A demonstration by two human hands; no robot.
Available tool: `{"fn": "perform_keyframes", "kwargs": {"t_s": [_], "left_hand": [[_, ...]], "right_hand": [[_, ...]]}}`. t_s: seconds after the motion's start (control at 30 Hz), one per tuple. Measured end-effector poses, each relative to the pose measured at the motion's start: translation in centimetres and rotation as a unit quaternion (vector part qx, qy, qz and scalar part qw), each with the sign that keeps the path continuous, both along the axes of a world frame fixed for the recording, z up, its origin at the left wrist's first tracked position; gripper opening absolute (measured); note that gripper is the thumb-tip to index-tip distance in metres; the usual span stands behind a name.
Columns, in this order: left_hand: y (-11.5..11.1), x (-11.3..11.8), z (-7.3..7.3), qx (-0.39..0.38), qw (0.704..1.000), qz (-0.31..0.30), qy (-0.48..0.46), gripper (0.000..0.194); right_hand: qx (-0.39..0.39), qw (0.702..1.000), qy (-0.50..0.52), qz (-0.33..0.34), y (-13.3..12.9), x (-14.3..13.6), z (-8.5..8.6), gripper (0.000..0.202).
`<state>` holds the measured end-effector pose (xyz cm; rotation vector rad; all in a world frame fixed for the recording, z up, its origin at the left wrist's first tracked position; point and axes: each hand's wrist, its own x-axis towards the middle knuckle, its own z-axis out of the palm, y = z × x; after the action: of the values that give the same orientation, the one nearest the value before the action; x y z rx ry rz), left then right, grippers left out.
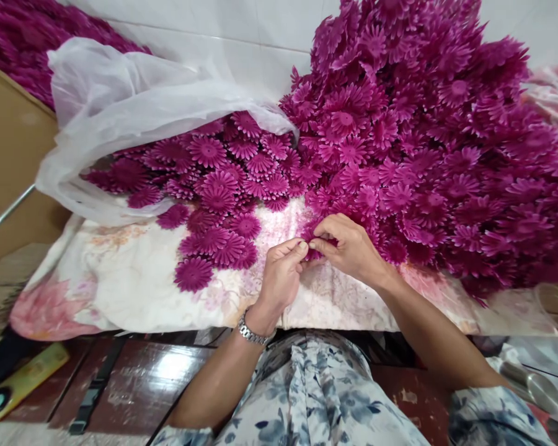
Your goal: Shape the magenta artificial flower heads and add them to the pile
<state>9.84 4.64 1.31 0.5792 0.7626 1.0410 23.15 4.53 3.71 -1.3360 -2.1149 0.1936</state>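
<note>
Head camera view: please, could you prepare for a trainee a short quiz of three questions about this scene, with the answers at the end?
1. Multiple choice: which wrist wears the metal band?
A) right
B) left
C) neither
2. True or false: the left hand and the right hand are held close together.
3. Fill the gap: from the mouth of the white plastic bag, ____ spread onto the floral cloth.

Key: 1. B; 2. true; 3. purple flowers.

Blue-and-white floral shirt (pixel 307 390), silver link wristband (pixel 250 332)
</note>
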Motion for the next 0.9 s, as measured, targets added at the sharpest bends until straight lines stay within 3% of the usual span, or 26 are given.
{"fn": "perform_keyframes", "kwargs": {"t_s": [0.17, 0.23, 0.3, 0.33, 0.4, 0.47, 0.57, 0.63, 0.77, 0.9], "left_hand": [[-0.2, -0.1, -0.4, 0.027, 0.999, 0.018, 0.035, 0.025], [-0.1, -0.2, -0.5, 0.031, 0.998, 0.033, 0.041, 0.028], [-0.1, -0.3, -0.4, 0.020, 0.999, 0.030, 0.028, 0.027], [-0.1, -0.3, -0.3, 0.013, 1.000, 0.024, 0.016, 0.026], [0.0, -0.3, 0.0, 0.001, 1.000, 0.013, -0.001, 0.024], [0.0, -0.2, 0.1, -0.002, 1.000, 0.019, 0.004, 0.024], [0.0, -0.1, 0.1, 0.010, 0.999, 0.032, 0.022, 0.026], [-0.1, -0.1, -0.1, 0.016, 0.999, 0.022, 0.025, 0.029], [-0.3, -0.1, -0.4, 0.030, 0.998, -0.005, 0.048, 0.035], [-0.3, -0.2, -0.6, 0.048, 0.996, 0.013, 0.071, 0.036]], "right_hand": [[0.068, 0.997, -0.024, -0.021, 0.2, 1.0, -0.4, 0.020], [0.126, 0.985, -0.058, -0.101, 0.5, 2.7, 0.3, 0.019], [0.175, 0.953, -0.107, -0.223, 0.7, 4.9, 1.4, 0.018], [0.182, 0.933, -0.130, -0.282, 0.8, 5.9, 2.0, 0.017], [0.181, 0.910, -0.150, -0.341, 0.8, 7.1, 3.0, 0.014], [0.165, 0.931, -0.127, -0.300, 0.5, 6.5, 3.3, 0.016], [0.065, 0.992, -0.053, -0.093, -0.1, 3.5, 2.0, 0.007], [0.011, 1.000, -0.014, -0.011, -0.3, 1.4, 0.8, 0.009], [0.000, 1.000, 0.013, -0.002, -0.3, -0.2, -0.5, 0.015], [0.008, 0.999, 0.018, -0.030, -0.3, 1.1, 0.1, 0.015]]}}
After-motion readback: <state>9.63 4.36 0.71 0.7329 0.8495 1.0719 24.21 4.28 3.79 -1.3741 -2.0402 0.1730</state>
